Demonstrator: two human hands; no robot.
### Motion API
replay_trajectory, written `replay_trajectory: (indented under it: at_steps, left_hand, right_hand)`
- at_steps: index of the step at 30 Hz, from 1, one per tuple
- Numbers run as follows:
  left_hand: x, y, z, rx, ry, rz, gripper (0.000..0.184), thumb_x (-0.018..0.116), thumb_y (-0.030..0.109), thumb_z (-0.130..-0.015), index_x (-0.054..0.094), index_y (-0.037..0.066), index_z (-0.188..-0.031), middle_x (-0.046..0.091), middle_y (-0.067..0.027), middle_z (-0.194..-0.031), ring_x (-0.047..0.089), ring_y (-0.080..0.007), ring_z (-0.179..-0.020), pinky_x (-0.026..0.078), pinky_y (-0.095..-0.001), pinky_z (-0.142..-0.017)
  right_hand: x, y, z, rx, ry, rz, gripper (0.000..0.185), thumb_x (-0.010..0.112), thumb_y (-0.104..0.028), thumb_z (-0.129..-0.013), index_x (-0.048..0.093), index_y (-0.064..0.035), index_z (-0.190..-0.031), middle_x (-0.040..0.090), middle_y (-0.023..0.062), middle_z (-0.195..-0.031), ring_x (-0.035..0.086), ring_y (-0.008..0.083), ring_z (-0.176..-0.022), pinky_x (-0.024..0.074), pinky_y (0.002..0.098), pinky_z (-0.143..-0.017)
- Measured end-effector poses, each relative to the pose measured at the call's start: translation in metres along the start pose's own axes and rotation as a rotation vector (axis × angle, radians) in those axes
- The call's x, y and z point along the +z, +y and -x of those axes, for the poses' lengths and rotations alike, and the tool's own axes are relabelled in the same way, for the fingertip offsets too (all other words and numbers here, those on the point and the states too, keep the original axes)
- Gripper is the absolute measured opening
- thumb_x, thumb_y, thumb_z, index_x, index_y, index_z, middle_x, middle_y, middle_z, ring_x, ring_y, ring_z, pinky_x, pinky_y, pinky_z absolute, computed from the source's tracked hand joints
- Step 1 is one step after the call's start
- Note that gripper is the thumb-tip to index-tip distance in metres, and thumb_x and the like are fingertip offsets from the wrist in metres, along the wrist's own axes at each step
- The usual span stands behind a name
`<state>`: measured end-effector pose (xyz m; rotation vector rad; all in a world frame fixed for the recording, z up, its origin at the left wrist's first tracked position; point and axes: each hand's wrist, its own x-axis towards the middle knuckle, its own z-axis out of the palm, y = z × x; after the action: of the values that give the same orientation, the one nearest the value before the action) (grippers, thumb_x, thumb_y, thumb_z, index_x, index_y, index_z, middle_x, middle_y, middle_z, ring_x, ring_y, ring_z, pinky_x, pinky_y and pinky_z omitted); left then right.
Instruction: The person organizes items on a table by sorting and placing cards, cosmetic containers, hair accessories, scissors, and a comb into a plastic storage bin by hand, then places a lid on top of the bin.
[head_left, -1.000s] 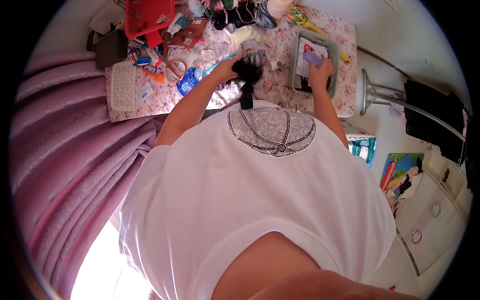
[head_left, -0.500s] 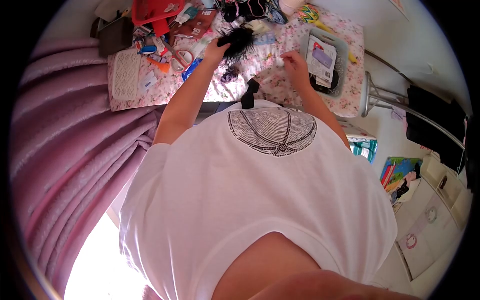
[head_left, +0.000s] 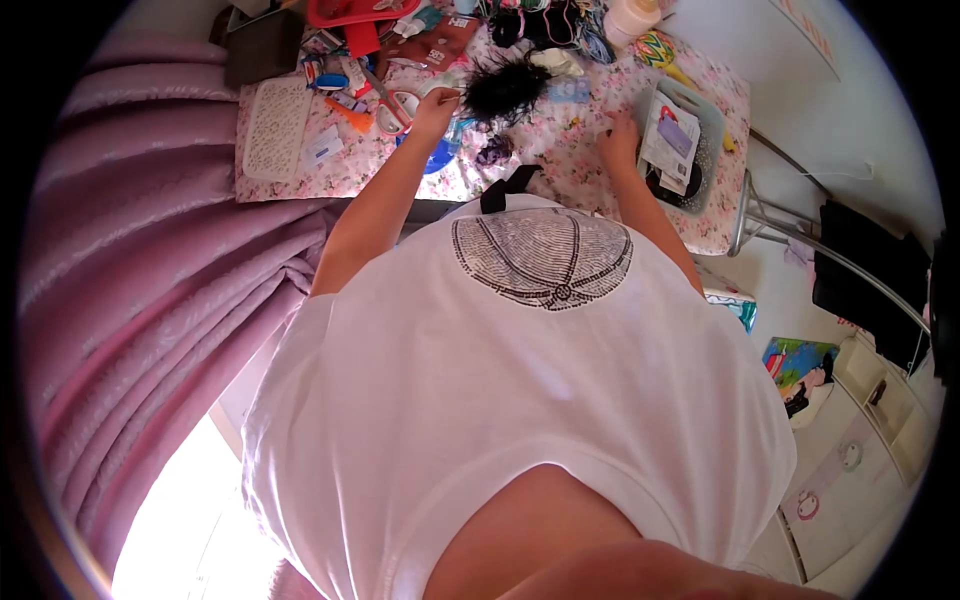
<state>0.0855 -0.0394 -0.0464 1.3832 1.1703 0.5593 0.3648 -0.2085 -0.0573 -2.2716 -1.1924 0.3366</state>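
A black fluffy, feathery bundle (head_left: 503,88) is over the flowered tablecloth, at the far middle of the head view. My left hand (head_left: 436,110) is at its left edge, fingers pinched together on what looks like a thin end of it. To the right, my right hand (head_left: 618,140) is low over the cloth beside the grey bin, its fingers bent together; whatever they hold, if anything, is too small to make out. A small dark purple tangle (head_left: 495,150) lies between my hands, nearer me. Scissors (head_left: 398,112) with red-and-white handles lie just left of my left hand.
A grey bin (head_left: 712,150) with papers stands right of my right hand. At the left lie a white lattice tray (head_left: 274,130), an orange nozzle-like piece (head_left: 350,115) and a blue item (head_left: 438,156). Behind are a red basket (head_left: 360,12), yarn (head_left: 535,25) and a bottle (head_left: 630,20).
The view has shifted slightly. My left hand has moved left relative to the table, from the bundle's body to its edge, showing more of the bundle. My right hand is a little nearer me.
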Motion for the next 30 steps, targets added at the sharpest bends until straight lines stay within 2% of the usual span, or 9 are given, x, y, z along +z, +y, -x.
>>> replay_trajectory:
  at_steps: [4,5,9,13,16,20,23,26,30]
  left_hand:
    - [-0.029,-0.021,0.004,-0.069,0.083,-0.092,0.023,0.053,0.012,-0.074,0.056,0.000,-0.093,0.059,-0.0071,-0.082,0.055,-0.0138,-0.076,0.042,-0.0240,-0.069]
    - [-0.034,-0.024,0.006,-0.078,0.132,-0.031,0.021,0.053,0.012,-0.073,0.057,0.002,-0.091,0.056,-0.0039,-0.081,0.051,-0.0097,-0.071,0.040,-0.0221,-0.060]
    - [-0.056,-0.028,0.011,-0.056,0.175,-0.029,0.019,0.055,0.013,-0.072,0.057,0.001,-0.087,0.059,-0.0065,-0.079,0.056,-0.0127,-0.073,0.043,-0.0237,-0.067]
    - [-0.067,-0.052,0.000,-0.035,0.085,-0.255,0.023,0.058,0.016,-0.069,0.057,0.004,-0.088,0.060,-0.0097,-0.083,0.057,-0.0173,-0.077,0.044,-0.0269,-0.068]
    - [-0.063,-0.054,0.000,0.068,0.063,-0.438,0.023,0.059,0.012,-0.068,0.056,0.002,-0.089,0.059,-0.0088,-0.078,0.056,-0.0154,-0.075,0.043,-0.0244,-0.068]
    - [-0.059,-0.033,0.005,0.203,0.055,-0.889,0.030,0.064,0.020,-0.061,0.056,0.009,-0.088,0.055,-0.0090,-0.093,0.052,-0.0252,-0.091,0.038,-0.0350,-0.083]
    - [-0.057,-0.025,0.009,0.191,0.146,-1.077,0.036,0.065,0.023,-0.060,0.054,0.012,-0.093,0.050,-0.0067,-0.105,0.041,-0.0268,-0.105,0.031,-0.0402,-0.089]
    - [-0.062,-0.017,0.005,0.124,0.003,-1.177,0.047,0.067,0.027,-0.060,0.052,0.014,-0.102,0.044,-0.0068,-0.114,0.034,-0.0280,-0.111,0.026,-0.0429,-0.092]
    - [-0.066,-0.001,0.000,0.110,-0.022,-1.327,0.051,0.066,0.035,-0.061,0.050,0.014,-0.104,0.045,-0.0078,-0.113,0.036,-0.0260,-0.110,0.027,-0.0421,-0.091]
  right_hand:
    - [0.017,0.005,0.009,0.020,-0.073,0.221,0.037,0.058,-0.011,-0.063,0.054,-0.0079,-0.100,0.046,0.0177,-0.105,0.043,0.0348,-0.097,0.0360,0.0409,-0.083]
    - [0.016,0.004,0.010,0.020,-0.102,0.244,0.037,0.058,-0.012,-0.063,0.054,-0.0085,-0.100,0.046,0.0176,-0.105,0.044,0.0348,-0.097,0.0359,0.0408,-0.084]
    - [0.010,-0.002,0.012,-0.015,-0.127,0.339,0.037,0.060,-0.016,-0.063,0.055,-0.0081,-0.099,0.047,0.0171,-0.105,0.045,0.0332,-0.097,0.0360,0.0404,-0.084]
    - [0.007,-0.020,0.008,0.058,-0.128,0.253,0.038,0.061,-0.024,-0.065,0.054,-0.0065,-0.098,0.046,0.0175,-0.103,0.046,0.0330,-0.094,0.0364,0.0404,-0.082]
    - [0.004,-0.039,0.009,0.148,-0.155,0.094,0.040,0.061,-0.026,-0.064,0.052,-0.0052,-0.097,0.045,0.0189,-0.100,0.046,0.0341,-0.091,0.0370,0.0421,-0.078]
    - [0.024,-0.050,0.008,0.159,-0.129,0.012,0.041,0.058,-0.027,-0.066,0.050,-0.0026,-0.098,0.044,0.0202,-0.098,0.047,0.0356,-0.088,0.0391,0.0409,-0.076]
    - [0.036,-0.056,0.009,0.139,-0.135,-0.060,0.042,0.058,-0.028,-0.067,0.049,-0.0008,-0.098,0.044,0.0212,-0.098,0.046,0.0361,-0.089,0.0390,0.0394,-0.077]
    - [0.039,-0.064,0.011,0.086,-0.173,-0.087,0.041,0.058,-0.029,-0.069,0.050,0.0003,-0.097,0.043,0.0222,-0.098,0.046,0.0364,-0.090,0.0387,0.0383,-0.078]
    - [0.043,-0.060,0.010,0.015,-0.199,-0.060,0.041,0.059,-0.030,-0.070,0.050,0.0009,-0.096,0.044,0.0233,-0.098,0.046,0.0365,-0.091,0.0387,0.0375,-0.079]
